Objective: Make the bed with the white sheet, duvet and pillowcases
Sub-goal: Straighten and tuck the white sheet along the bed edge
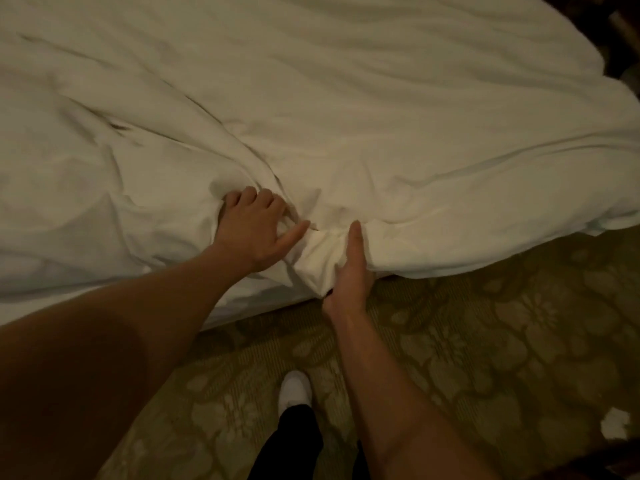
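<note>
Duvet [346,109]: I'm seeing it lying rumpled across the bed, near edge overhanging the carpet [485,341].
Left hand [254,226]: I'm bunching cloth with curled fingers.
Right hand [349,268]: I'm gripping the near hem.
Handling: soft, light, bulky; I'm judging the hem best.

Counted at the bedside: bedding, hands, a shoe, floor.

One rumpled white fabric duvet [346,98] spread across one bed; two bare hands, left [252,226] with fingers curled into the cloth and right [351,268] gripping a bunched fold at the edge; two bare forearms; one white shoe [295,389] below one black trouser leg [294,441]; one olive carpet with a pale floral pattern [502,341]; one small white scrap [614,424] on that carpet, too blurred to identify.
</note>
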